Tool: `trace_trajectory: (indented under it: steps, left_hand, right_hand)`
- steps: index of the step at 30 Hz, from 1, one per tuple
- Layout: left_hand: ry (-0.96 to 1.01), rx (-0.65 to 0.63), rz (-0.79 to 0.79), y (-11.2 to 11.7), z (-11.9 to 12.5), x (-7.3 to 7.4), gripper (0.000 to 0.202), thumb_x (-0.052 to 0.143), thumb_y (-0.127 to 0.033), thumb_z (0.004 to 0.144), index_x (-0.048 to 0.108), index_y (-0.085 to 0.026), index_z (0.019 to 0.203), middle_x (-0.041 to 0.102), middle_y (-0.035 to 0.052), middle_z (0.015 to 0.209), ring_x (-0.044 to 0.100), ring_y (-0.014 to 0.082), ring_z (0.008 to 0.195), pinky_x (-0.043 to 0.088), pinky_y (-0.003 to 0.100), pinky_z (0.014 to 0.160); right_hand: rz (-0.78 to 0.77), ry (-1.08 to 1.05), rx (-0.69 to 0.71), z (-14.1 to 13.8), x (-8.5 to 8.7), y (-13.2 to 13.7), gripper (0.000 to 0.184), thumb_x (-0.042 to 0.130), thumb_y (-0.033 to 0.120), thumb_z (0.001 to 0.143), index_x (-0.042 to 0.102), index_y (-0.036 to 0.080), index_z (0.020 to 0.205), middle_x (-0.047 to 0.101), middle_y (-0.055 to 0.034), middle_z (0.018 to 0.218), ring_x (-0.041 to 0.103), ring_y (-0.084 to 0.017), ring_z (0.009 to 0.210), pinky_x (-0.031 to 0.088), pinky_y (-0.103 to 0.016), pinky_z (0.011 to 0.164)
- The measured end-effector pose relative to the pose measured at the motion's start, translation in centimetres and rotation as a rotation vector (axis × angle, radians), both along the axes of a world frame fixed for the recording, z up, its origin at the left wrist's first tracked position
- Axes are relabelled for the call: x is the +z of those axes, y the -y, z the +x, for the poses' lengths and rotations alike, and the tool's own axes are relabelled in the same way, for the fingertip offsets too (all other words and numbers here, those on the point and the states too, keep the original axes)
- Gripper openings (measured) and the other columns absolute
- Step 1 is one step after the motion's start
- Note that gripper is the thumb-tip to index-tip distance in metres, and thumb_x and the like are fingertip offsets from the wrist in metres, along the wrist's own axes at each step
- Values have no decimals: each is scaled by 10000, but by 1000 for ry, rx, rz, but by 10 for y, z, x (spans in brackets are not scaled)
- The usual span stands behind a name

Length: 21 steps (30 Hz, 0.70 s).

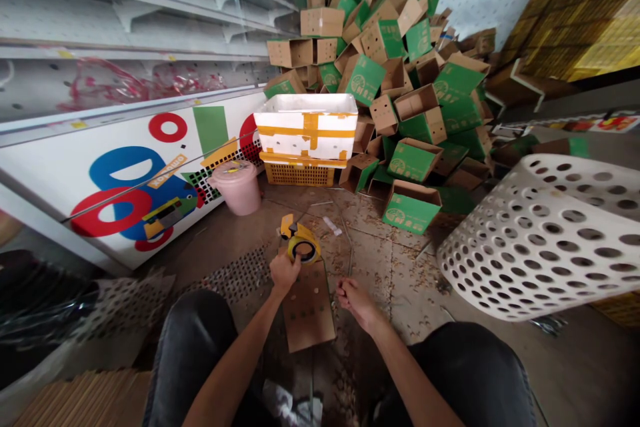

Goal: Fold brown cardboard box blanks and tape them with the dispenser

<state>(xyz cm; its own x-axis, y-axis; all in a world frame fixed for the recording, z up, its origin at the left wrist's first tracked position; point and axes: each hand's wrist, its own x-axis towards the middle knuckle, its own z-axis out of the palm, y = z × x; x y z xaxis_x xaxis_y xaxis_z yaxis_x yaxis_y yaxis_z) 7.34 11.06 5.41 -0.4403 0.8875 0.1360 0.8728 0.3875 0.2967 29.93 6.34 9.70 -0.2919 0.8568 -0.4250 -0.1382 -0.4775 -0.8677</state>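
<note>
Between my knees a brown cardboard box lies on the floor, a row of small holes showing in its upper face. My left hand is closed around a yellow tape dispenser with a roll of tape in it, over the far end of the box. To the right of the box, and apart from it, my right hand hovers with its fingers curled together. Whether anything small is pinched in those fingers is hidden.
A heap of green and brown boxes rises at the back. White foam boxes stand on a yellow crate, beside a pink lidded bucket. A white perforated basket is at right, flat cardboard at lower left.
</note>
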Motion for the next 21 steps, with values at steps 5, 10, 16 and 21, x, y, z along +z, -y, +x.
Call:
trace_trajectory:
  steps: [5,10,16,21]
  left_hand:
    - [-6,0,6,0,0,0,540,424,-548,1004,785,-148,1034,771,181,923,736,310,902,433,322,702]
    - [1,10,-3,0,-1,-3,536,445,-557,993,788,-145,1017,774,181,929,736,306,905,434,318,707]
    - [12,-3,2,-2,-2,-7,554,444,-551,994,805,-131,992,775,174,908,734,301,879,439,324,711]
    - [9,4,7,-2,-3,-7,576,437,-578,994,809,-138,1001,775,172,912,733,297,889,434,318,713]
  right_hand:
    - [-1,31,-31,0,-5,-1,239,654,380,780,489,215,727,330,111,570,233,-37,445,136,-181,458]
    - [19,51,-21,-1,-5,-3,297,665,445,795,507,207,713,311,110,567,237,-36,443,142,-180,452]
    - [55,73,1,-3,-2,-3,331,638,489,833,506,204,729,325,102,587,271,-43,458,170,-185,453]
    - [117,126,29,-4,-1,-4,433,690,589,795,517,201,711,361,93,579,298,-49,472,175,-196,460]
